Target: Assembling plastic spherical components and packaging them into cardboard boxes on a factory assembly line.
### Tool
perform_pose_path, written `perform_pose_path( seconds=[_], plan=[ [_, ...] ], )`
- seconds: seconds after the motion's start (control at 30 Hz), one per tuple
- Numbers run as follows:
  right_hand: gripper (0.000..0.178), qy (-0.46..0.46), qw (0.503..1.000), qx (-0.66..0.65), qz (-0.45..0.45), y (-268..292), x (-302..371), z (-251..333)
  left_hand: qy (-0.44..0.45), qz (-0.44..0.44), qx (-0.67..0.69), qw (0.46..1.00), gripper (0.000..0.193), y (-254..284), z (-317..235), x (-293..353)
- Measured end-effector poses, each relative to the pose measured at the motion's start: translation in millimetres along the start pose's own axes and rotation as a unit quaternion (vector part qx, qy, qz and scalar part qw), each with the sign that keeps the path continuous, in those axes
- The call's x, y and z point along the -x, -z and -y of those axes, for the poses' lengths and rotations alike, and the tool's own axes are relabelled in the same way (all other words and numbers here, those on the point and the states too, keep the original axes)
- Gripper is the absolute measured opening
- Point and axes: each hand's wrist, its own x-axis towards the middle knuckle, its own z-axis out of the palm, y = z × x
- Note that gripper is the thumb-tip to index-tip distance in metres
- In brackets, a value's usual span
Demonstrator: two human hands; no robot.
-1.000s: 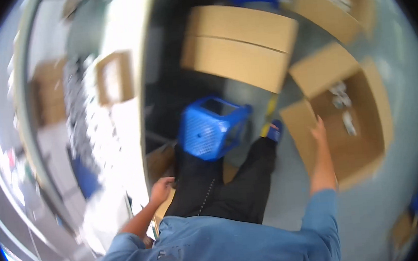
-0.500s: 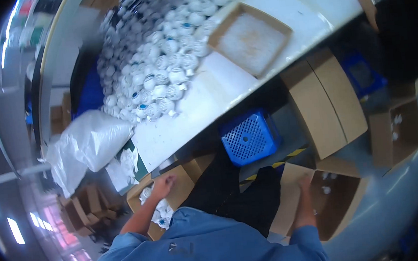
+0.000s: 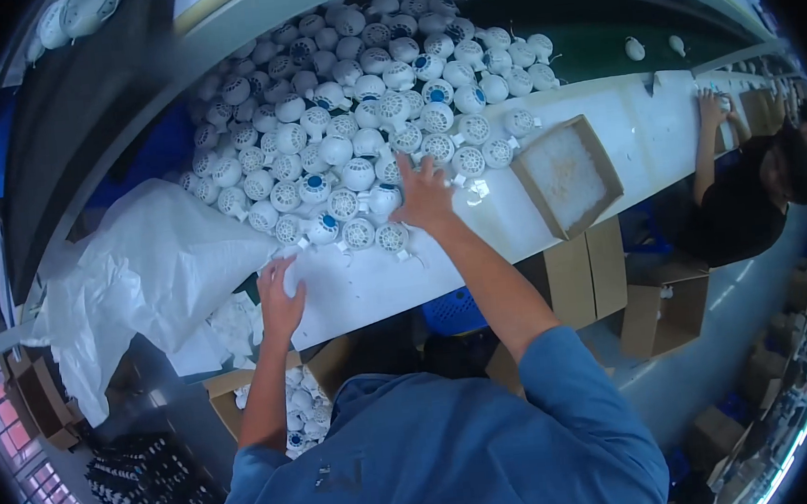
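Just raised to table (image 3: 354, 295) | right grip (image 3: 428, 199) spread open at white balls (image 3: 358, 173), now within reach | left grip (image 3: 281, 306) loosely open

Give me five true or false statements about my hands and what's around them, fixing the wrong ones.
1. The right hand reaches to the pile of white round pieces. True.
2. The cardboard tray lies right of the pile. True.
3. The left hand is inside the tray. False: the left hand is near the plastic bag.
4. The open box below the left hand is empty. False: the open box holds white pieces.
5. The blue stool shows past the near edge of the white table. True.
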Motion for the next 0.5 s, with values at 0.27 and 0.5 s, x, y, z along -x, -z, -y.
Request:
perform_pose_path(
  seconds=[0.27, 0.5],
  plan=[
    [0.087, -0.057, 0.996, 0.059, -0.019, -38.4, -22.7, 2.6, -0.02, 0.131, -0.157, 0.979, 0.081, -59.8, -101.1, -47.9],
    [0.074, -0.016, 0.988, 0.15, 0.024, -14.4, -38.5, 7.1, -0.062, 0.124, -0.206, 0.969, 0.067, -88.4, -85.8, -45.3]
  ],
)
